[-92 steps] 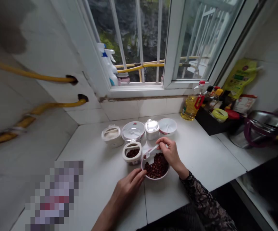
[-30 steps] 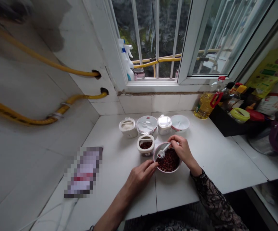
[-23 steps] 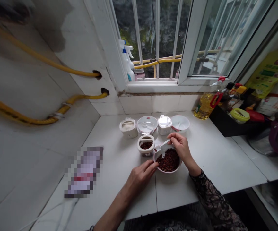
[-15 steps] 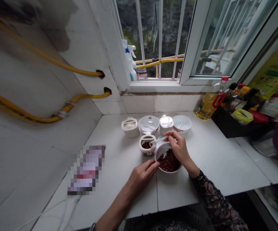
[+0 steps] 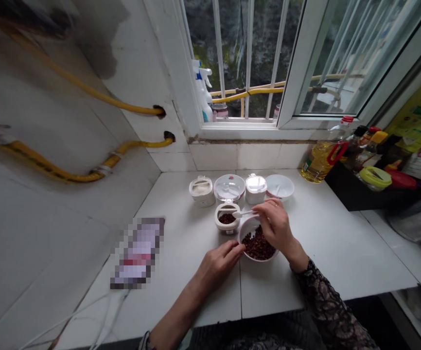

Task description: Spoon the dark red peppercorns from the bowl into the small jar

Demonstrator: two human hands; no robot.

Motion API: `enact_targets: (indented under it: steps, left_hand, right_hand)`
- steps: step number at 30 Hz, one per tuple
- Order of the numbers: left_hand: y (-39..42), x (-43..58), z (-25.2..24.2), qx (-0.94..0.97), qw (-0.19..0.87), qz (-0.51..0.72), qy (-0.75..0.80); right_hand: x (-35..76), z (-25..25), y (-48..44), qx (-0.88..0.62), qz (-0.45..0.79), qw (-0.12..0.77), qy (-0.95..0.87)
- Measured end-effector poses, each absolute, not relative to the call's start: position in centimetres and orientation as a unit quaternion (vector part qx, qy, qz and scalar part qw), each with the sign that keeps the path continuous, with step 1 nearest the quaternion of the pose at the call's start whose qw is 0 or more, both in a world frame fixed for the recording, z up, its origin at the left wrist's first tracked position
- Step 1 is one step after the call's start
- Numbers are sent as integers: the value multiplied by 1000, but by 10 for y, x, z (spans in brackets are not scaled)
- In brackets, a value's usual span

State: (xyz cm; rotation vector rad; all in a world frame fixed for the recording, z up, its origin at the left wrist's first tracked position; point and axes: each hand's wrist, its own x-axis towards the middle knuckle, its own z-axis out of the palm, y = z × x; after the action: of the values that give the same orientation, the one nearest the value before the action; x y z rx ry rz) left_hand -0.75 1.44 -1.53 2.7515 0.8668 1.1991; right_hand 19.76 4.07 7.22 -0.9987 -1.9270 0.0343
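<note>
A white bowl (image 5: 247, 224) of dark red dried spice sits on the white tiled counter (image 5: 323, 243). My left hand (image 5: 220, 260) rests against the bowl's left rim, fingertips pinching it. My right hand (image 5: 276, 226) is closed on a small white spoon (image 5: 242, 213), whose scoop end hangs level over the open white jar (image 5: 227, 219) just behind and left of the bowl. That jar holds the same dark red spice.
Behind the jar stand two more white jars (image 5: 201, 187) (image 5: 255, 186), a clear lid (image 5: 229, 186) and a white lid (image 5: 279, 185). An oil bottle (image 5: 322, 158) and a dark tray of condiments (image 5: 371, 182) sit at right. Yellow hoses (image 5: 86, 172) run along the left wall.
My right hand lifted the spoon out of the bowl and carried it left over the open jar. My left hand stayed on the bowl's rim. The camera shifted a little.
</note>
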Motion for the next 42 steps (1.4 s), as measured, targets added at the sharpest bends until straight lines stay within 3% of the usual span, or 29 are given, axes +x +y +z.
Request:
enact_targets:
  steps: [3, 8, 11, 27, 42]
  left_hand:
    - [14, -8, -14, 882, 13, 381, 277]
    - [14, -8, -17, 883, 13, 379, 277]
    - [15, -8, -19, 883, 11, 377, 279]
    - [15, -9, -21, 884, 21, 376, 278]
    - [14, -7, -15, 882, 9, 379, 279]
  right_hand:
    - [210, 70, 41, -446, -15, 488, -750]
    - [216, 55, 44, -460, -10, 362, -811]
    - [212, 48, 45, -459, 30, 335, -822]
    - [213, 49, 47, -558, 216, 443, -667]
    - [205, 53, 47, -538, 364, 547, -528]
